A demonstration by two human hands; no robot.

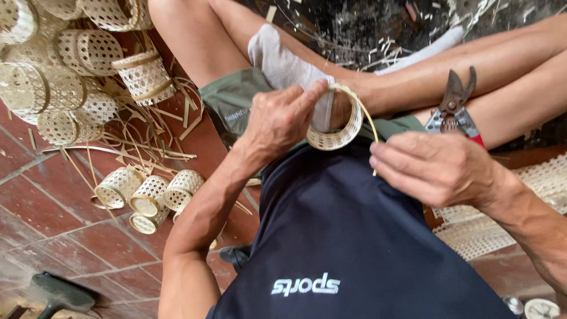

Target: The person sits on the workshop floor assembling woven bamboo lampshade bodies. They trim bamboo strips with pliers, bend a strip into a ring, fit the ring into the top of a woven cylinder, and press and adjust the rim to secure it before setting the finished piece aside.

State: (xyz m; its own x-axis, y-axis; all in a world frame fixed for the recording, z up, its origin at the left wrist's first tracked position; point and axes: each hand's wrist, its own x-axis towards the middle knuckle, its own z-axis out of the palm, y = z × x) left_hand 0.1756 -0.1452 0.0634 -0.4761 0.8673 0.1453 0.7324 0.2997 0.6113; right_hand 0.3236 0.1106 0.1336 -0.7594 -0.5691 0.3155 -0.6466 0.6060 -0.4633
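**The woven ring sits between your two hands, and the loose strip runs down to the right one**

You hold the small woven ring (pixel 338 131) just above the middle of the frame, over your lap. Your left hand (pixel 279 118) is the nearer one: its grip is closed on the ring, the fingertips pinching the upper left part of the rim, and the ring's opening faces sideways, toward the foot in the grey sock (pixel 283 65) behind it.

From the top of the ring a thin pale strip (pixel 371 127) curves out to the right and then falls almost straight down. Its long axis is nearly vertical, and its lower end reaches the fingers of your right hand (pixel 434 168). This hand lies right of centre, back upward, fingers bent and pointing left toward the ring; it seems to nip the strip, but the contact itself is hidden.

Your left forearm rises steeply from the lower left, and the right one enters from the lower right edge. The red-handled snips (pixel 453 106) lie on your leg just above the right hand, not touched.
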